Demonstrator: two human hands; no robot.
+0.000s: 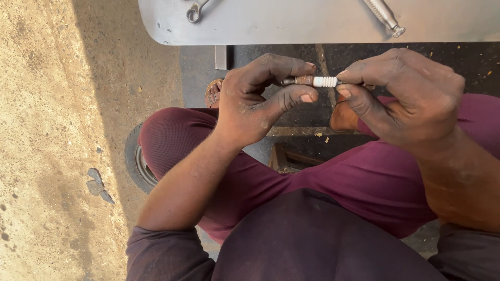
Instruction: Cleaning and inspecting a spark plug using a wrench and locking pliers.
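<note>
Spark plug (311,81) held level above the lap, long axis running left to right, metal end pinched in left hand (255,99), white end pinched in right hand (403,96), both equally near, below tabletop (312,23) edge.

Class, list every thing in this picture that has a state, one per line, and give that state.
Spark plug: level, gripped at both ends.
Left hand: pinching the rusty metal end.
Right hand: pinching the white end.
Spanner: lying on the grey surface.
Wheel: on the ground, partly hidden.
</note>
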